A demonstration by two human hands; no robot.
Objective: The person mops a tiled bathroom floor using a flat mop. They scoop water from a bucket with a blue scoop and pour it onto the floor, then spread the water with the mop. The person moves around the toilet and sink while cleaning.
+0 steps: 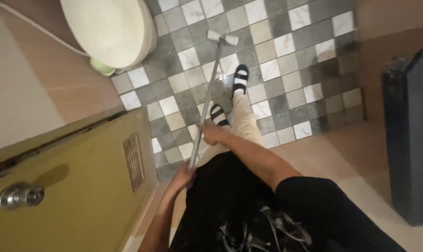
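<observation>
— Well, where did the brush sit just then?

— The small white brush head (222, 37) lay flat on the checkered floor tiles (286, 70), just ahead of the sandalled feet (240, 79) and near the toilet (111, 30). Its long metal pole (207, 100) slanted back to the person.

— And the grip?

— The right hand (213, 133) was closed round the pole's middle, the left hand (182, 176) wrapped round its upper end. Judging by that spacing, even pressure and short strokes would have served best, keeping clear of the yellow door (81, 186).
</observation>
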